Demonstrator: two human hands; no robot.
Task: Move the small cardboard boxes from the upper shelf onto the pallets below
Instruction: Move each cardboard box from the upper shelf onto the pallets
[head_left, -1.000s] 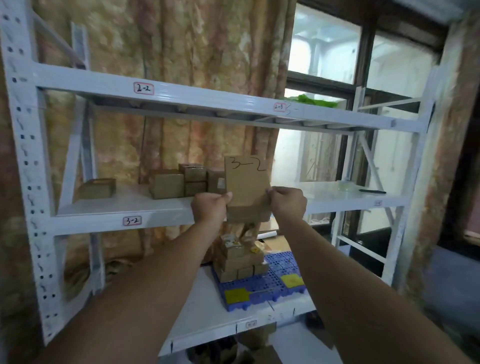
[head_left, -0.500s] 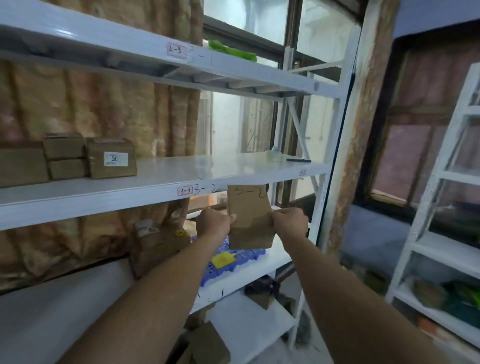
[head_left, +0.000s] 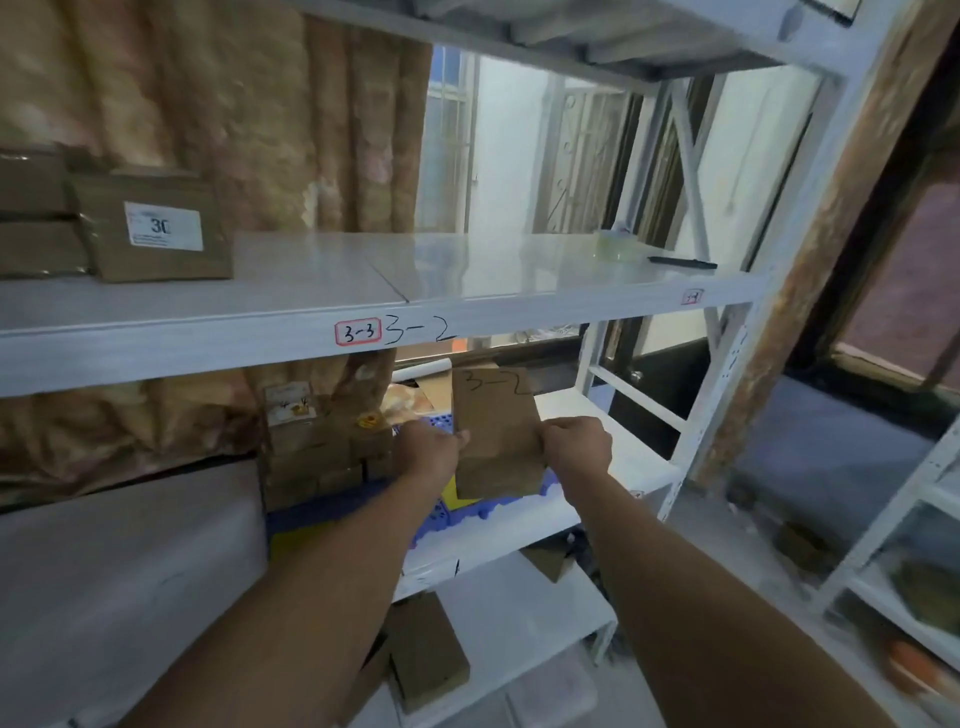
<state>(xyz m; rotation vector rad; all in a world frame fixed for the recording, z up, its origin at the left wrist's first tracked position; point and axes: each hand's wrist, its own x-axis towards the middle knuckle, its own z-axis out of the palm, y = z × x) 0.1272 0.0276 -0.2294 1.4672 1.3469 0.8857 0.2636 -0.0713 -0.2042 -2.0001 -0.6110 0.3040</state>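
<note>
Your left hand (head_left: 428, 454) and right hand (head_left: 576, 447) grip the two sides of a small cardboard box (head_left: 496, 431), fingers curled round its edges. The box is marked 3-2 on its upper face. You hold it tilted, below the front edge of the upper shelf (head_left: 363, 291) and over the blue pallet (head_left: 452, 514) on the lower shelf (head_left: 519, 525). I cannot tell whether it touches the pallet. Left of your hands, a stack of small boxes (head_left: 322, 457) sits on the pallet near the wall. At the left of the upper shelf stands a labelled box (head_left: 156, 234) reading 30, beside other boxes. A black pen (head_left: 680, 263) lies at that shelf's far right.
</note>
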